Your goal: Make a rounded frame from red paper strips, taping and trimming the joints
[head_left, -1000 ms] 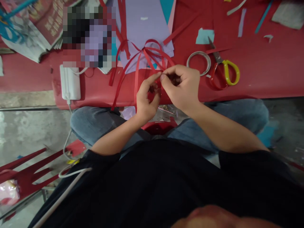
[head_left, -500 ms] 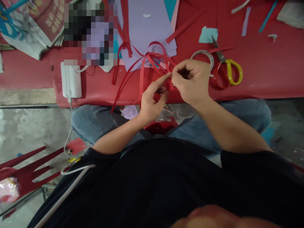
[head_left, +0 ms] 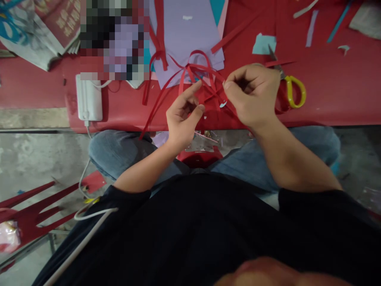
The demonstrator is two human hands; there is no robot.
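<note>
My left hand (head_left: 185, 116) is in front of a bunch of narrow red strips (head_left: 205, 66). Its index finger points up and away from the thumb, and nothing shows between them. To its right, my right hand (head_left: 255, 94) is closed in a pinch. A tiny pale bit shows at its fingertips beside a red strip's end; what exactly it grips I cannot make out. The strips loop and cross over the edge of pale purple paper sheets (head_left: 187, 37). Between the hands lies a small whitish scrap (head_left: 223, 104). The right hand covers most of a tape roll.
Yellow-handled scissors (head_left: 296, 92) lie right of my right hand, by a light blue paper piece (head_left: 264, 43). A white power bank (head_left: 89, 98) with a cable sits on the red table (head_left: 336, 91) at left. Newspapers (head_left: 56, 28) lie at the far left.
My hands have drawn apart: the right moved right and slightly up, over the tape roll, while the left moved left. The whitish scrap between them is now uncovered.
</note>
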